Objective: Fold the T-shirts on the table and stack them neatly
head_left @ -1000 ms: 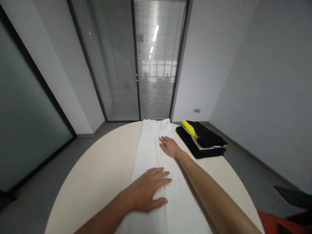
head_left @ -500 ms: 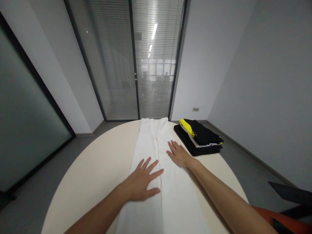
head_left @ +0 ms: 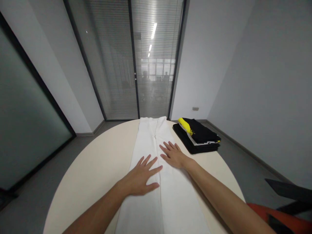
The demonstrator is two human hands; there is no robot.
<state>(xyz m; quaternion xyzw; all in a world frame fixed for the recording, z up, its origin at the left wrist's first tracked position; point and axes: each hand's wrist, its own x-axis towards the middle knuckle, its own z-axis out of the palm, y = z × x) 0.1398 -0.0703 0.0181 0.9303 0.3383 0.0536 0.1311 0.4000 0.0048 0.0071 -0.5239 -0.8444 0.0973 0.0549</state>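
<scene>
Fingers spread and slightly raised at the knuckles, a person's left hand [head_left: 140, 177] lies palm down on a long white cloth garment [head_left: 170, 195], its thumb held well away from the other fingers and pointing across the garment's lengthwise centre line. Just beside it and farther up the cloth, the right hand [head_left: 173, 156] also rests palm down, fingers fanned with narrower gaps and angled toward that same line. Neither hand grips the fabric. Both bare forearms reach in from the near edge, the left crossing the garment's left border, the right its right border. The garment runs straight down the middle of a round, cream-coloured table [head_left: 92, 162], its narrow, creased end at the far rim. To the right, near that end but apart from it, sits a stack of folded black cloth [head_left: 202, 131] with a pale layer showing between the dark ones and a bright yellow fringed cloth [head_left: 185, 126] along its left side. Beyond the table stands a dark-framed glass partition with horizontal blinds [head_left: 153, 94].
</scene>
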